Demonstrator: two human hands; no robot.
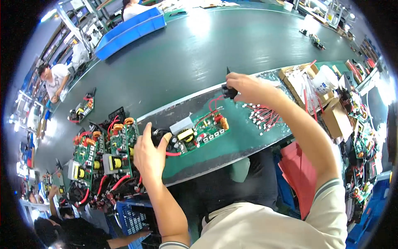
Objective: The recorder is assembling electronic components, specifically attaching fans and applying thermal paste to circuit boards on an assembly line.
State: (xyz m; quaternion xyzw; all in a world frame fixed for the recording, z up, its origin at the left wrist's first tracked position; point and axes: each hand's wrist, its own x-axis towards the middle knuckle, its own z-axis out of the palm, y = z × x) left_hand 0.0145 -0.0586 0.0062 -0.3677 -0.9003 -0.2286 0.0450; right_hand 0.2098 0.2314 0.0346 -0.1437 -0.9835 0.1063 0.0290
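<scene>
Bright overall, cool white light, lit lamp upper left; blown-out glare on the dark green belt at top centre and haze along the right rim. Circuit board mid-frame reads fairly sharp, far edges go soft. Fisheye bows the counter, corners black, deep shadow below its near edge.

A broad dark green surface spans the upper and middle frame, with strong white glare at top centre. A narrower surface, green and black with worn patches, runs diagonally below it. A lit tube lamp is noted at upper left, near cluttered shelving. Bright light at the right rim obscures detail.
</scene>
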